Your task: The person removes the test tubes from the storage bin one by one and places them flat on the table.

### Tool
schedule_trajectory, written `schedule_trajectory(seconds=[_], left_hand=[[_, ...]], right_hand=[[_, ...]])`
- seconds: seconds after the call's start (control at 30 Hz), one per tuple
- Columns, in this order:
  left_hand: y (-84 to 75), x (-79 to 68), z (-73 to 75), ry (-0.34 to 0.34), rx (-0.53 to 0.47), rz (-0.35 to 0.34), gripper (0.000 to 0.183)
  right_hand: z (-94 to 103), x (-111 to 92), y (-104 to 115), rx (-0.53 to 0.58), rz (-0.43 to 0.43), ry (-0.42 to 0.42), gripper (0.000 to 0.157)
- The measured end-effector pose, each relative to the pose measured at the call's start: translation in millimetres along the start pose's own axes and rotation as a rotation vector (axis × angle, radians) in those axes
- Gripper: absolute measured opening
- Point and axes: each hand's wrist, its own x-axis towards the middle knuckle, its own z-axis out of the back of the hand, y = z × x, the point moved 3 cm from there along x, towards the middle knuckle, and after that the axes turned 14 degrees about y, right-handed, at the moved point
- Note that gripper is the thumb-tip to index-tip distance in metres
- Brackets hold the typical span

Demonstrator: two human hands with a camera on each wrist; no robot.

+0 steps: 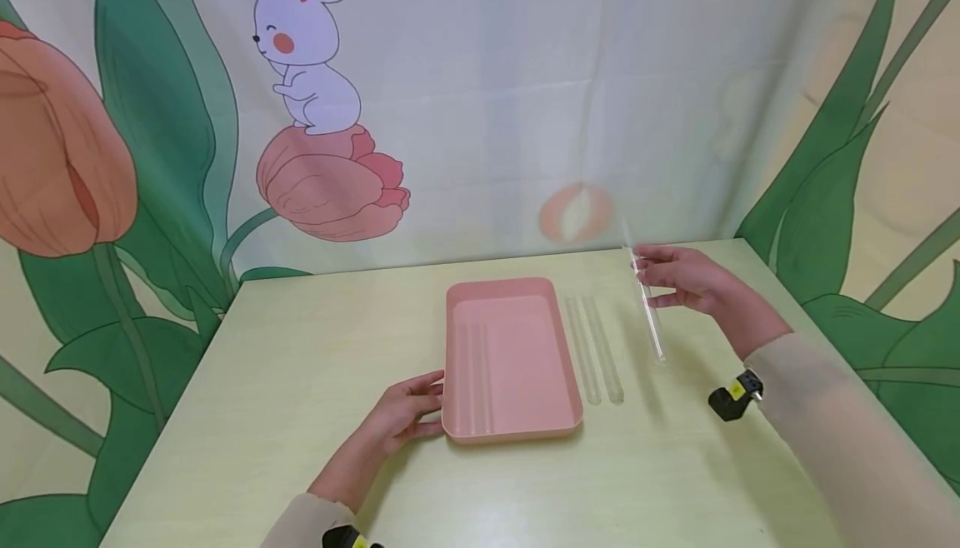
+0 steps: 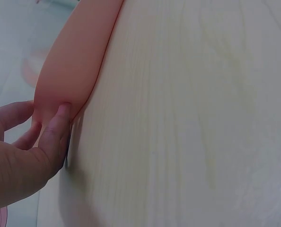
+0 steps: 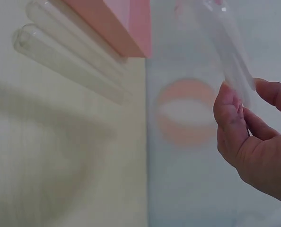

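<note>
Tilted above the table, a clear glass test tube (image 1: 649,319) is pinched between the thumb and fingers of my right hand (image 1: 686,280). Its rounded end points down toward me; the right wrist view shows the tube (image 3: 225,52) rising from the fingertips. My left hand (image 1: 408,411) rests its thumb and fingertips against the outer left wall of a pink rectangular tray (image 1: 525,348). In the left wrist view the thumb lies on the tray's wall (image 2: 79,61). Faint clear test tubes (image 1: 480,377) lie lengthwise in the tray's left part.
Two more test tubes (image 1: 594,352) lie side by side on the pale wood-grain table (image 1: 315,348), just right of the tray. Behind the table hangs a cloth (image 1: 480,98) printed with a rabbit and tulips. Black wrist cameras (image 1: 735,396) are worn at both sleeves.
</note>
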Motion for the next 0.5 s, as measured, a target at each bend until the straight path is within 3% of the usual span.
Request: schedule_trajectory(seconds=[0.3, 0.5], left_hand=[[-0.6, -0.6, -0.8, 0.015, 0.001, -0.001, 0.052], [-2.0, -0.9, -1.4, 0.021, -0.003, -0.003, 0.053]], right_hand=[[-0.1, 23, -35, 0.041, -0.08, -0.018, 0.063], [-0.4, 34, -49, 0.061, -0.069, -0.02, 0.063]])
